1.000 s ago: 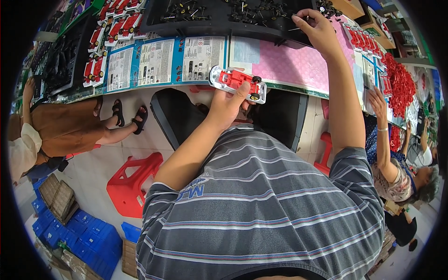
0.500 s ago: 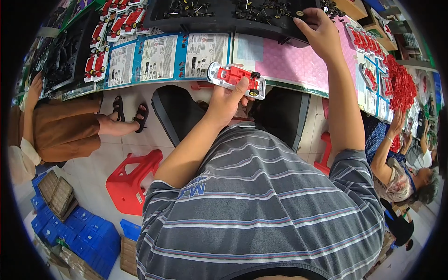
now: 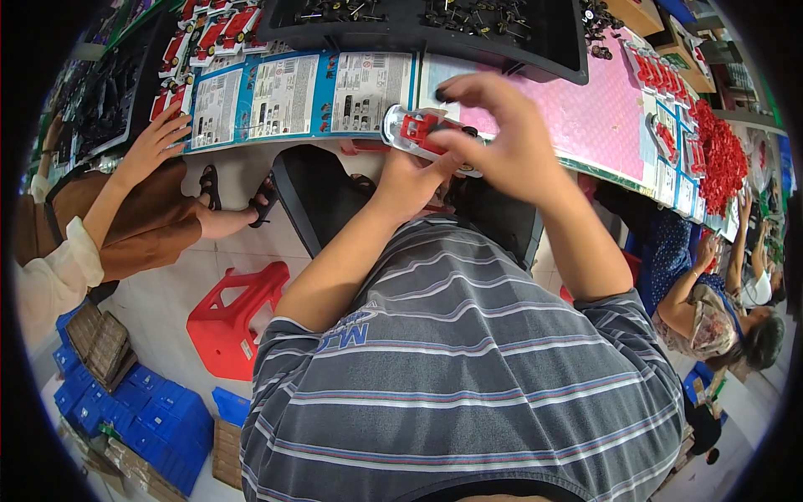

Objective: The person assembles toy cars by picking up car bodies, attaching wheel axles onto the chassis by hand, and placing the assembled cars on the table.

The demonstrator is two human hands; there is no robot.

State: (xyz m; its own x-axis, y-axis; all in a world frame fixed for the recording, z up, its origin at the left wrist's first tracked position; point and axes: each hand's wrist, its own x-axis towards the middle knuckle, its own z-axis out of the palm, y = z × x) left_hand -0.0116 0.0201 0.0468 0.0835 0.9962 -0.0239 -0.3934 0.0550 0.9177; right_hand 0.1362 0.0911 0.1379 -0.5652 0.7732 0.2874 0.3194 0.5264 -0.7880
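Near the table's front edge, my left hand [image 3: 405, 179] is closed around a white toy car body [image 3: 393, 127] with a red underside facing up. My right hand [image 3: 525, 144] hovers just over the car, hiding its right end. Its thumb and forefinger are bent toward each other around a small wheel axle; one black wheel [image 3: 442, 94] shows at the forefinger's tip. The rest of the axle is hidden or smeared. Part of a black wheel [image 3: 470, 132] shows on the car behind my right hand. Beyond lies a black tray [image 3: 376, 41] of loose wheel axles [image 3: 481, 15].
Red-and-white cars [image 3: 230, 29] stand at the left, beside printed cards [image 3: 288, 96]. A co-worker's hand [image 3: 152, 144] reaches toward them. At the right lie more cars [image 3: 657, 79] and a heap of red parts [image 3: 721, 159]. A red stool [image 3: 234, 314] stands on the floor.
My right hand has come back from the tray to the car, bringing a wheel axle. The car has shifted slightly right in my left hand. The co-worker's hand at left reached toward the cars.
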